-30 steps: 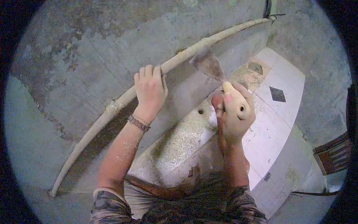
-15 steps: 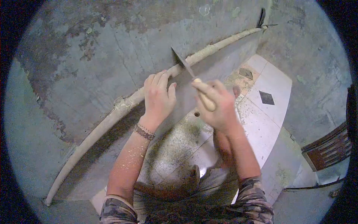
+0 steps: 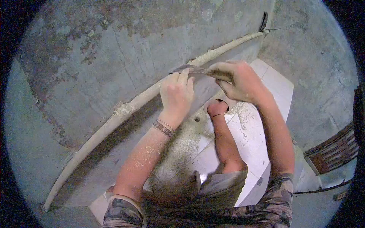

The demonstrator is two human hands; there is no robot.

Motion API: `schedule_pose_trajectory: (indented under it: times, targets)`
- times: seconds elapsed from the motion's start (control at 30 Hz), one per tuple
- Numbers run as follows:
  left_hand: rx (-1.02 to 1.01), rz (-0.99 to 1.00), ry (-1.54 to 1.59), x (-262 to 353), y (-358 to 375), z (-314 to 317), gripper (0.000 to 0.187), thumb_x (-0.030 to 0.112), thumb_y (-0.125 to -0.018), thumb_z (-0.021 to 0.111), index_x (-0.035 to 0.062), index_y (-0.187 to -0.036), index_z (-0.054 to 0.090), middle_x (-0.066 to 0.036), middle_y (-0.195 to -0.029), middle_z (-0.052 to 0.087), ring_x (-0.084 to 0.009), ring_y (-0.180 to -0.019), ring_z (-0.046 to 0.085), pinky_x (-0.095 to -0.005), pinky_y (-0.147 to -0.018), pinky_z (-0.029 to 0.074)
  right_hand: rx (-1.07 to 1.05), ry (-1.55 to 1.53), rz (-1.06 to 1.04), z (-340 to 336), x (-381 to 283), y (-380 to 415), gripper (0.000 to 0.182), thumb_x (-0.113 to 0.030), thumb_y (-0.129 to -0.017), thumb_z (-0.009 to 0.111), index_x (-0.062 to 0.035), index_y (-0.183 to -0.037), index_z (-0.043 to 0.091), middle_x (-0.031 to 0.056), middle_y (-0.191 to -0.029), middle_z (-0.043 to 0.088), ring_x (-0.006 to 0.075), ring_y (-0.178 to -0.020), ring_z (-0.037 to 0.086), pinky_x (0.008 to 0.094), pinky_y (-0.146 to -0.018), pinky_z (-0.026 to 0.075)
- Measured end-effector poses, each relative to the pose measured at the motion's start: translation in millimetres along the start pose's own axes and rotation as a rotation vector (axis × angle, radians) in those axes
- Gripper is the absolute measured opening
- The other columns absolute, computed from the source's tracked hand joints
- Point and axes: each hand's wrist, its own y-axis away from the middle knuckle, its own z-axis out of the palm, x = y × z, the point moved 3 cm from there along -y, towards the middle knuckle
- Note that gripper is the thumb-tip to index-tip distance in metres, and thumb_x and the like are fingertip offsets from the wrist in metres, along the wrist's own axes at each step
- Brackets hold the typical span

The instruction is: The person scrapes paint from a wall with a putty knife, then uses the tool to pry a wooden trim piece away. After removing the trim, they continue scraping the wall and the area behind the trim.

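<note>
A long pale pipe (image 3: 142, 97), covered with flaking paint, runs slantwise along the bottom of the wall. A putty knife with a light wooden handle has its flat metal blade (image 3: 195, 70) against the middle of this pipe. My right hand (image 3: 239, 79) is closed around its handle, which is mostly hidden by the fingers. The fingers of my left hand (image 3: 176, 93) bend over the blade and press on it beside the pipe. Pale flakes dot my left forearm.
Paint flakes lie over the tiled floor (image 3: 201, 159), which has a small round hole (image 3: 197, 119). My bare foot (image 3: 216, 108) stands on it. The wall (image 3: 95, 57) is patchy and peeling. A dark slatted object (image 3: 334, 148) is at the right, and black cables (image 3: 264, 22) stick out by the pipe's far end.
My right hand has moved up and right, turning the putty knife from a steep slant to nearly level. My left hand has shifted right from the pipe onto the blade. My foot now shows.
</note>
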Motion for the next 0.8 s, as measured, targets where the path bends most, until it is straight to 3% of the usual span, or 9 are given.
schedule_pose_trajectory:
  times: [0.1,0.17,0.3,0.37,0.53,0.67,0.8]
  targets:
    - [0.003,0.096,-0.157,-1.5,-19.7,-2.8,0.022,0.012,-0.078,0.067,0.0057,-0.099,0.066,-0.014,-0.083,0.062,-0.0303,-0.079,0.058,-0.0405,-0.076,0.046,-0.152,-0.124,0.055,-8.4,0.5,-19.9,0.024,-0.021,-0.08,0.066,-0.0121,-0.102,0.07,0.017,-0.088,0.068,0.0393,-0.081,0.065,0.0444,-0.073,0.053]
    - [0.048,0.301,-0.248,-8.1,-27.4,5.0,0.02,0.009,-0.074,0.065,0.0049,-0.093,0.065,-0.011,-0.076,0.06,-0.0281,-0.076,0.058,-0.0392,-0.073,0.045,-0.165,0.135,-0.035,-8.0,5.9,-25.9,0.027,-0.025,-0.084,0.066,-0.0098,-0.107,0.069,0.0167,-0.078,0.067,0.0368,-0.069,0.064,0.0447,-0.066,0.052]
    - [-0.022,0.368,-0.259,-21.1,-25.1,19.5,0.021,0.008,-0.072,0.06,0.0033,-0.091,0.064,-0.009,-0.074,0.059,-0.0274,-0.075,0.058,-0.0387,-0.072,0.045,-0.181,0.329,-0.02,10.3,8.8,-7.6,0.031,-0.031,-0.085,0.065,-0.0121,-0.11,0.069,0.0172,-0.075,0.066,0.0364,-0.067,0.063,0.0452,-0.063,0.051]
    - [-0.043,0.439,-0.317,-15.8,-23.1,21.8,0.018,0.008,-0.074,0.056,0.0015,-0.089,0.063,-0.008,-0.074,0.06,-0.0266,-0.075,0.058,-0.0378,-0.071,0.045,-0.022,0.339,-0.029,12.9,-2.8,7.5,0.03,-0.03,-0.086,0.065,-0.0146,-0.111,0.069,0.0161,-0.07,0.062,0.0347,-0.063,0.061,0.0443,-0.058,0.049]
    - [0.003,0.581,-0.33,-22.9,-18.4,25.5,0.02,0.01,-0.072,0.057,-0.0004,-0.088,0.062,-0.01,-0.076,0.06,-0.0252,-0.075,0.058,-0.0365,-0.07,0.044,0.011,0.354,-0.004,32.4,-6.9,37.8,0.047,-0.028,-0.083,0.067,-0.0216,-0.129,0.06,0.0114,-0.073,0.053,0.0302,-0.061,0.058,0.041,-0.055,0.048]
    - [0.059,0.7,-0.325,-25.8,-13.7,31.8,0.027,0.013,-0.071,0.058,-0.0041,-0.092,0.063,-0.011,-0.078,0.059,-0.024,-0.076,0.057,-0.0366,-0.068,0.043,0.088,0.277,0.018,49.0,-2.8,58.2,0.048,-0.029,-0.083,0.067,-0.0204,-0.129,0.06,0.0105,-0.071,0.051,0.0284,-0.061,0.056,0.0414,-0.055,0.047]
    - [0.05,0.774,-0.374,-25.0,-13.3,26.4,0.026,0.012,-0.071,0.058,-0.0049,-0.091,0.063,-0.011,-0.079,0.059,-0.0242,-0.076,0.057,-0.0367,-0.068,0.043,0.26,0.312,-0.016,73.4,-1.7,73.1,0.04,-0.023,-0.086,0.064,-0.019,-0.126,0.061,0.0075,-0.069,0.05,0.0246,-0.056,0.057,0.0356,-0.049,0.048]
